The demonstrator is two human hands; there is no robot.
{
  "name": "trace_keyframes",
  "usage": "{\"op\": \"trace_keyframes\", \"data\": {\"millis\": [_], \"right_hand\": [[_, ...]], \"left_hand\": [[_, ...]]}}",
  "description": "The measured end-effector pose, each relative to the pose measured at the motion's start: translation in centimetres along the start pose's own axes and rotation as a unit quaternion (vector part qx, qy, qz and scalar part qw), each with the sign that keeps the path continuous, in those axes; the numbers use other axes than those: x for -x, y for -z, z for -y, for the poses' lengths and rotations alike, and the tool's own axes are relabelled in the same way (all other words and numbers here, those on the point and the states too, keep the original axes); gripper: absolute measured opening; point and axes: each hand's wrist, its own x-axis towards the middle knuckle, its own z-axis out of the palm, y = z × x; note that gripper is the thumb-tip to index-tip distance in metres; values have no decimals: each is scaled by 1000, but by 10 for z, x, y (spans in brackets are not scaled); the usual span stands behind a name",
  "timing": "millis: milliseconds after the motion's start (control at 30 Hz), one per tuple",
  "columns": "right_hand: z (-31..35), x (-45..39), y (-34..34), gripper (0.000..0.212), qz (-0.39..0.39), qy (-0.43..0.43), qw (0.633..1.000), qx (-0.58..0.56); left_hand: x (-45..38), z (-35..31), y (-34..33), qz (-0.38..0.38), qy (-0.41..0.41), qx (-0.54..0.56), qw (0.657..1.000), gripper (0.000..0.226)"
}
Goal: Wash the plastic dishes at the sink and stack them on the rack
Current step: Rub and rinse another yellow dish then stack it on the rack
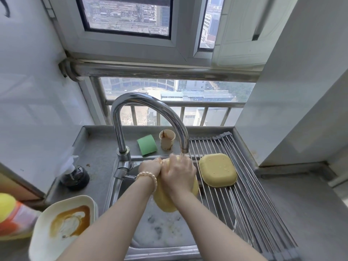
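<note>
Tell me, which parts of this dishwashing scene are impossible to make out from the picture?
All in the head view:
- The yellow dish over the sink: both hands cover much of it, so its shape stays unclear.
- The left hand: its fingers are hidden behind the dish and the right hand.
- The yellow and orange object: cut off by the left edge.
- The sink bottom: arms and foam hide it.
- The white plate: an arm crosses its near corner.

Rack [250,194] bare beside upturned yellow dish [217,169].
</note>
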Motion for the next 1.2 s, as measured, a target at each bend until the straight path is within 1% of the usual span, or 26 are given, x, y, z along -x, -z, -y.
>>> {"op": "trace_keyframes", "data": {"millis": [33, 100, 167, 200, 233, 333, 367, 433, 500, 567, 600, 633, 667, 700, 733, 767, 800, 867, 933, 1033, 1100, 1133, 1200], "right_hand": [[2, 5, -1, 43, 28, 18, 999, 0], [-5, 9, -6, 46, 22, 66, 997, 33], [-9, 4, 0, 58, 20, 115, 993, 37], [-9, -2, 6, 63, 50, 126, 990, 25], [-9, -8, 12, 61, 67, 123, 990, 17], [-5, -29, 25, 40, 122, 91, 988, 6], [-5, -35, 27, 37, 144, 78, 986, -7], [-10, -43, 26, 38, 186, 25, 981, -49], [-18, -48, 24, 35, 202, -50, 971, -119], [-21, -47, 22, 36, 161, -99, 964, -186], [-19, -43, 21, 37, 114, -102, 970, -190], [-14, -36, 18, 41, 59, -94, 982, -153], [-6, -27, 16, 47, -6, -66, 993, -97], [0, -17, 14, 51, -54, -38, 997, -45], [2, -8, 11, 50, -78, -17, 997, -23], [1, -3, 6, 48, -86, 1, 996, -14], [0, -3, 6, 48, -49, 5, 999, -7], [-8, -11, 11, 51, 68, 16, 998, 6], [-16, -26, 19, 41, 128, 2, 991, -35], [-19, -45, 23, 36, 184, -58, 977, -91], [-20, -46, 25, 50, 191, -123, 966, -120], [-20, -46, 26, 54, 179, -145, 964, -134], [-15, -39, 25, 49, 97, -141, 974, -148]], "left_hand": [[0, 2, 1, 0, 7, 22, 1000, 41], [3, 8, 2, -8, 4, 36, 999, 38], [7, 10, 2, -2, -37, 33, 999, 31], [9, 9, 1, -5, -56, 31, 998, 31], [11, 8, 1, -12, -67, 35, 997, 31], [15, 3, 0, -24, -92, 65, 993, 30], [17, 2, 0, -29, -90, 68, 993, 33], [22, 2, 0, -32, -102, 43, 993, 46], [27, 2, -2, -27, -100, 21, 994, 55], [28, 2, -5, -24, -89, 21, 996, 57], [28, 0, -5, -23, -77, 27, 996, 56], [29, -3, -5, -27, -65, 40, 997, 54], [29, -6, -5, -35, -54, 58, 996, 50], [28, -9, -5, -42, -45, 75, 995, 47], [29, -10, -5, -46, -42, 81, 995, 45], [30, -10, -5, -47, -44, 69, 996, 43], [31, -8, -5, -48, -51, 51, 996, 42], [32, -2, -6, -49, -72, 29, 996, 39], [30, 1, -6, -46, -93, 22, 994, 40], [31, 0, -6, -47, -117, 16, 992, 55], [34, -1, -5, -49, -121, 1, 991, 57], [35, 0, -5, -50, -120, -3, 992, 56], [34, 0, -8, -58, -105, 16, 993, 52]]}}
